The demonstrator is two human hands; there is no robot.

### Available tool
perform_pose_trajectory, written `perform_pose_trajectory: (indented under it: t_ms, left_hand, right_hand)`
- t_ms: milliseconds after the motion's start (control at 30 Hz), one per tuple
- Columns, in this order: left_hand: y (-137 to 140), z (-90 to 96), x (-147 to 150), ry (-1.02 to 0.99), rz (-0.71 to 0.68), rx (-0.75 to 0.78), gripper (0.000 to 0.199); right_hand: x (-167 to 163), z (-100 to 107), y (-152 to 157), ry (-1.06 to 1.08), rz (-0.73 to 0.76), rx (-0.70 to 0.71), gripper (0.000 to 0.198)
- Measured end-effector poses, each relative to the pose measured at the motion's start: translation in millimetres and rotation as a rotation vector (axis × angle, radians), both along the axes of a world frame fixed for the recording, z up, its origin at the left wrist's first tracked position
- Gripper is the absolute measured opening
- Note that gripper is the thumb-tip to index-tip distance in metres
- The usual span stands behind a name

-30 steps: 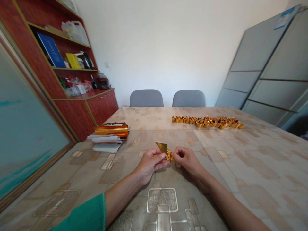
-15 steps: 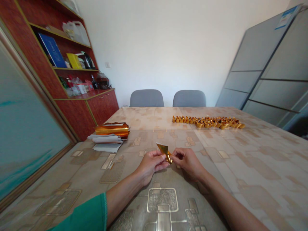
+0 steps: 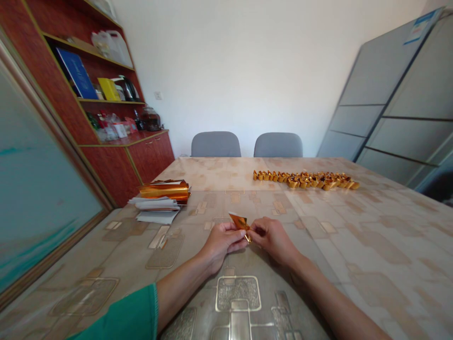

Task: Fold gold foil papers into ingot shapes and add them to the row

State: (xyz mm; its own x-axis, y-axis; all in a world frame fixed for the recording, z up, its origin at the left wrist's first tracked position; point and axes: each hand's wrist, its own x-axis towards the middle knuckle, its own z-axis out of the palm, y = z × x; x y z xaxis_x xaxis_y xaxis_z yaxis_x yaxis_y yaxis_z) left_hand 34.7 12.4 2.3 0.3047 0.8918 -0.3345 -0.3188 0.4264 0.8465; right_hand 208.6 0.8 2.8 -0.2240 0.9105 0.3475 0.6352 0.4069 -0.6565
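Between my two hands, just above the table, is a partly folded piece of gold foil paper [image 3: 239, 220] with a pointed flap sticking up to the left. My left hand [image 3: 226, 239] pinches its lower left side between thumb and fingers. My right hand [image 3: 268, 233] has thumb and forefinger closed on its right edge, close to the left fingertips. The fingers partly hide the lower folds. Farther back on the right stand several rows of folded gold foil pieces [image 3: 307, 180].
A stack of gold foil sheets [image 3: 165, 191] lies at the left of the patterned table [image 3: 354, 245], with folded white-backed sheets [image 3: 158, 216] in front. Two grey chairs [image 3: 215, 144] stand behind the table. A red shelf cabinet [image 3: 146, 158] is at the left, a grey refrigerator [image 3: 364, 85] at the right.
My right hand has shifted slightly left, closer to my left hand. The foil's raised flap has tilted and now lies lower. My left hand has barely moved.
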Motion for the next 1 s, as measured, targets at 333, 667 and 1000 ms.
perform_pose_trajectory:
  t_ms: [333,667,1000]
  left_hand:
    - [0,2.5,1,0.004,0.017,-0.001,0.009]
    - [3,4.6,2,-0.046,0.142,0.004,0.012]
    - [-4,0.7,3,-0.088,0.121,0.029,0.016]
  right_hand:
    - [-5,-1,0,0.025,0.020,0.025,0.027]
    - [6,-6,0,0.514,0.009,-0.238,0.032]
    - [-6,-6,-6,0.703,-0.024,-0.437,0.041]
